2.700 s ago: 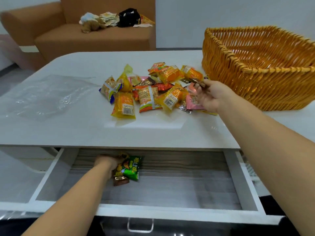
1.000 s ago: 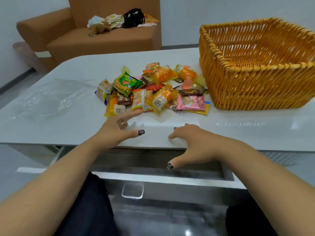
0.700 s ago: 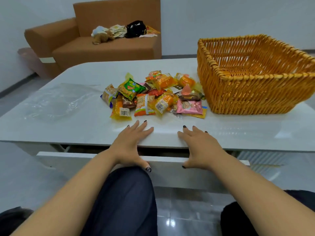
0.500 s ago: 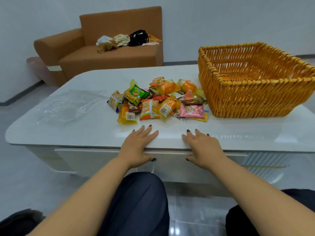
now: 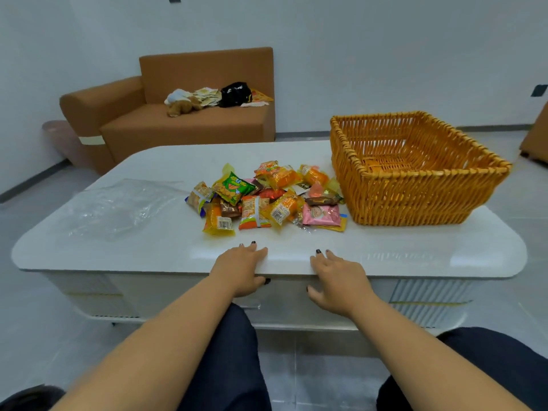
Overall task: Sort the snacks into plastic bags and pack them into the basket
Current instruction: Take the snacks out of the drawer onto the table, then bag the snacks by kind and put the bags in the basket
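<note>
A heap of small wrapped snacks (image 5: 267, 197), orange, yellow, green and pink, lies mid-table. The empty wicker basket (image 5: 415, 203) stands just right of the heap. Clear plastic bags (image 5: 118, 206) lie flat on the table's left part. My left hand (image 5: 240, 269) and my right hand (image 5: 338, 281) rest side by side on the white table's (image 5: 385, 256) near edge, fingers on top, thumbs on the drawer front (image 5: 281, 295) below. Both hold nothing. The drawer is pushed in.
A brown sofa (image 5: 184, 123) stands beyond the table with a plush toy, papers and a black bag on its seat. My knees in dark trousers are below the table edge. Grey floor tiles surround the table.
The drawer went from wide open to pushed in under both hands. The green snack from the drawer now lies on the heap. My head has pulled back and up.
</note>
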Motion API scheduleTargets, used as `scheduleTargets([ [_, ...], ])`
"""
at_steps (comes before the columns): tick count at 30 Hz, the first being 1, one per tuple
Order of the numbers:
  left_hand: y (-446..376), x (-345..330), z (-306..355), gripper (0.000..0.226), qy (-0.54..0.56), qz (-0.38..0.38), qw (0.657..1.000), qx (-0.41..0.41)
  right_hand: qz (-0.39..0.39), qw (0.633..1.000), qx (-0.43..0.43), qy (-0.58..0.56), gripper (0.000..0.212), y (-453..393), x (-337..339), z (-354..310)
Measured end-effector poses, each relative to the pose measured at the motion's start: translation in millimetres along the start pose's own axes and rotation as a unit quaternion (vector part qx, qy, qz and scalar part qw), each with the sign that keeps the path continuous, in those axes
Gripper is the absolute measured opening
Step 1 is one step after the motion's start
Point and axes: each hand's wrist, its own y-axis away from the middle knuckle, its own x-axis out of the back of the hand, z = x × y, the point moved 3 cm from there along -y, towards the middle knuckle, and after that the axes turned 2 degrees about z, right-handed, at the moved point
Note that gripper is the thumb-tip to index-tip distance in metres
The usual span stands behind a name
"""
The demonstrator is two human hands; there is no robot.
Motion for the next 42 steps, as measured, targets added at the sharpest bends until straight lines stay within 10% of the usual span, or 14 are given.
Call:
scheduleTargets([
  [7,9,24,-26,0.058,0.103,-0.064,0.993,-0.013,-0.043,0.989,-0.061,-0.125,0.038,-23,28,15],
  [13,-21,84,-16,0.053,0.263,0.15,0.953,0.033,0.005,0.955,-0.049,-0.291,0.04,-64,70,12],
  [26,-114,61,4,0.05,0.235,0.286,0.928,0.039,0.063,0.966,-0.068,-0.242,0.05,-99,33,23],
  [42,-146,225,9,0.066,0.251,0.024,0.965,0.07,-0.092,0.95,-0.004,-0.298,0.057,-168,185,53],
])
